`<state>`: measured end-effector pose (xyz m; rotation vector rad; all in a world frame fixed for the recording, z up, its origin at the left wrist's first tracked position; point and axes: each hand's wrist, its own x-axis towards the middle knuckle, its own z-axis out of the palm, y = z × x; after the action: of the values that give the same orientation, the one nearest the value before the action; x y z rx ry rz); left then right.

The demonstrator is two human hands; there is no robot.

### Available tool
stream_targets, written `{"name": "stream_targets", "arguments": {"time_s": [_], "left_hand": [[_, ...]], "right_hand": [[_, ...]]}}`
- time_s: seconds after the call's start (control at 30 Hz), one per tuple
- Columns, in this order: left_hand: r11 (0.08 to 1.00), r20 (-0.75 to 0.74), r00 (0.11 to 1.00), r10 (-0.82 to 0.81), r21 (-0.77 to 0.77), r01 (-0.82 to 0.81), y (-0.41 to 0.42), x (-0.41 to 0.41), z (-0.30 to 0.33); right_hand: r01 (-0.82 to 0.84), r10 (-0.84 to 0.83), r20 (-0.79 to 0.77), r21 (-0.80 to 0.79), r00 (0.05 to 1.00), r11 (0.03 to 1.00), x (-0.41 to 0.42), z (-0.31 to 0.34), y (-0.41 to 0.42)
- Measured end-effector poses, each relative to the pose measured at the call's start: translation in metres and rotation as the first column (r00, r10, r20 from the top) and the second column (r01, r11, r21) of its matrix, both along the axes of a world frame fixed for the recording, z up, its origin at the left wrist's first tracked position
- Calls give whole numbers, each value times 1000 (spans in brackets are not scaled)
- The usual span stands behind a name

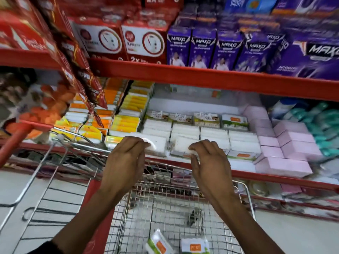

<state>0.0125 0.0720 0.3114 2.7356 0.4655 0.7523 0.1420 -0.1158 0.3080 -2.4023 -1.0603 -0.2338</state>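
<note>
1. At the front edge of the middle red shelf [266,177], both bare hands were at the nearest row of white packs, directly above a wire cart [248,198].
2. The left hand [126,158] reached in palm down. Its fingers [139,143] were curled over the near end of the left white pack [159,143], grasping it.
3. The left white pack lay in the front row of the shelf, just inside the lip.
4. The right hand [211,158] was likewise palm down. Its fingers [200,145] and thumb pinched the near edge of the right white pack [181,142].
5. The right white pack sat in the same front row, just beside the left one. The two hands were apart, each on its own pack.
6. Behind them, more stacked white packs [212,132] filled the shelf, and packs with green and orange labels [234,121] stood at the back of those rows.
7. To the left of the white rows were yellow and orange packs [126,123]. To the right were pink boxes [293,145].
8. On the shelf above stood purple boxes marked MAXO [201,50] beside red and white boxes [145,43]. A strip of red sachets [86,77] hung down at the left.
9. In the bottom of the cart lay two packs with green and orange labels, one [159,242] tilted and the other [195,246] just beside it.
10. The picture was blurred, so the small print on the packs could not be read.
</note>
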Motion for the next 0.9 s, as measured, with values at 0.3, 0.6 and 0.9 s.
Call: {"name": "stream_targets", "arguments": {"time_s": [0.3, 0.6, 0.9], "left_hand": [[998, -159, 987, -8, -61, -2, 21, 37, -39], [997, -230, 973, 9, -75, -26, 20, 48, -64], [998, -256, 967, 7, -51, -21, 22, 51, -75]], "right_hand": [[0, 0, -4, -182, 1000, 983, 26, -47, 37], [16, -23, -27, -265, 999, 964, 31, -69, 52], [-4, -7, -42, -268, 999, 964, 33, -78, 50]]}}
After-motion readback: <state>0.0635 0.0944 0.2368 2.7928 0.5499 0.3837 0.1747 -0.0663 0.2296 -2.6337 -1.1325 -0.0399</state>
